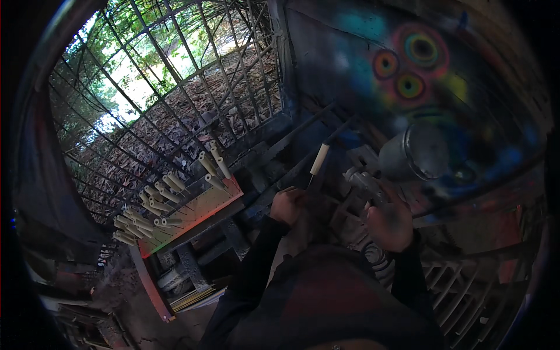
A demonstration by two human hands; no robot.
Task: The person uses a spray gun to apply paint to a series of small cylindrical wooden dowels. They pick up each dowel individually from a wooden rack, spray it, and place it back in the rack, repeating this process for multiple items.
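My left hand [287, 205] is closed at the middle of the view, on the lower end of a thin stick. Its upper end carries a pale tube-shaped piece [319, 159], tilted slightly right. On the right, my right hand [389, 224] wraps round the handle of a grey metal spray gun [364, 182], whose head points toward the pale piece. A grey cylindrical cup [411, 153] is just above the gun; I cannot tell whether they are joined. To the left, a perforated board [201, 220] with an orange-red edge bears several similar pale pieces [162, 192] on thin pins.
Behind the board stands a metal grille [175, 81], with dry leaves and greenery beyond. A dark panel [344, 64] at the far right has bright ringed paint spots. A barred metal rack [461, 297] is at the lower right. Thin strips [198, 299] lie under the board.
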